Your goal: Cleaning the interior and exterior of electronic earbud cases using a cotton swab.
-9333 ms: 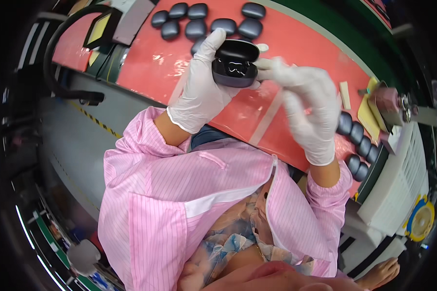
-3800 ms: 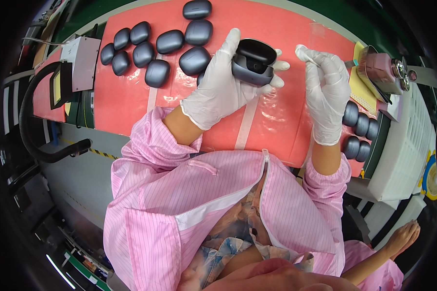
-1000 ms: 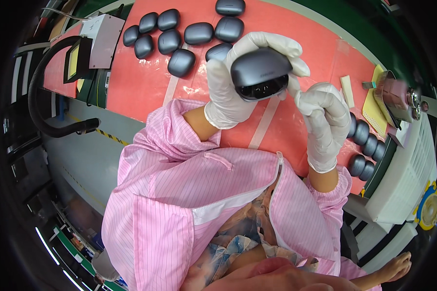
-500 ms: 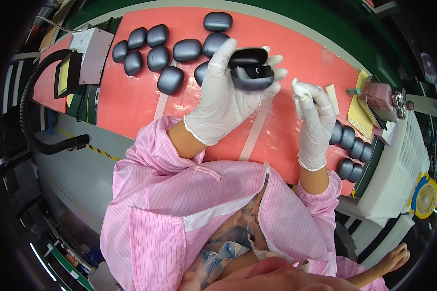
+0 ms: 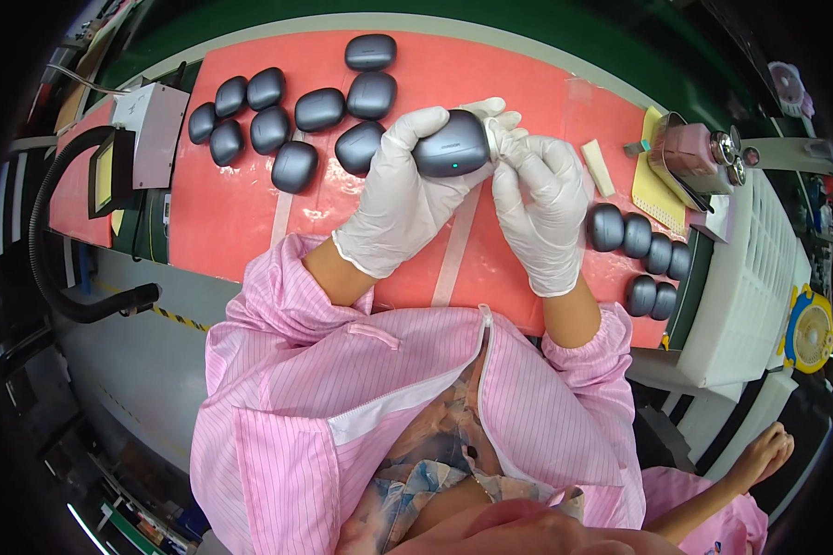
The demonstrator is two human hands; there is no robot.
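Observation:
A dark blue-grey earbud charging case [image 5: 452, 143], lid down, lies in my gloved left hand [image 5: 391, 205]. A small green light glows on its front. My left fingers wrap behind the case, so part of them is hidden. Against the case's right end, my gloved right hand [image 5: 541, 208] pinches a bit of white cloth [image 5: 493, 141]; the cloth is mostly covered by the fingers. Just left of my left hand, another charging case [image 5: 359, 148] rests on the red mat [image 5: 361, 250].
Several similar cases [image 5: 319, 109] spread over the mat's left and far parts; more [image 5: 636, 236] stand in two rows at right. A white strip [image 5: 597, 168], yellow pad [image 5: 659, 199] and pump bottle [image 5: 690, 153] sit at right. A white box [image 5: 148, 125] and black hose [image 5: 42, 199] are at left.
The case in my left hand was open and is now closed, its green light showing. My right hand has moved left with the cloth to the case's end. The whole view has shifted slightly.

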